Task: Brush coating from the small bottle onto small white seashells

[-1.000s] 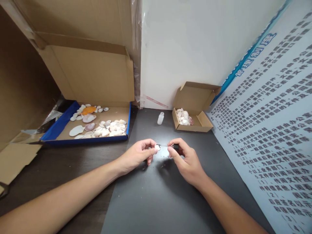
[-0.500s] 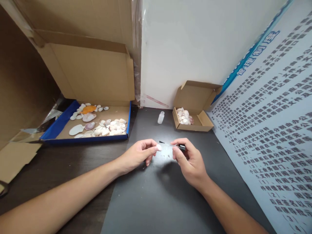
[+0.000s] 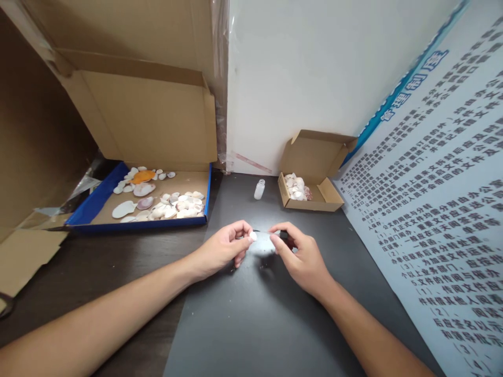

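Between thumb and fingers, my left hand [image 3: 231, 243] pinches a small white shell [image 3: 253, 236]. My right hand [image 3: 297, 251] is closed on a brush with a black cap handle [image 3: 283, 235]; its thin stem points left and its dark tip is close to the shell, though I cannot tell whether they touch. Behind both hands a small whitish bottle [image 3: 259, 190] stands upright without its cap on the dark mat [image 3: 243, 319]. Tiny crumbs lie on the mat beneath the fingers.
A blue-edged cardboard box [image 3: 137, 228] with its lid up stands at left, holding many shells and an orange piece. At right rear, a smaller open cardboard box [image 3: 314, 207] holds more shells. A white wall panel [image 3: 291, 78] and a printed poster [image 3: 428, 209] border the table.
My right hand has moved left with the brush, bringing its tip to the shell. My left hand has shifted very slightly left.
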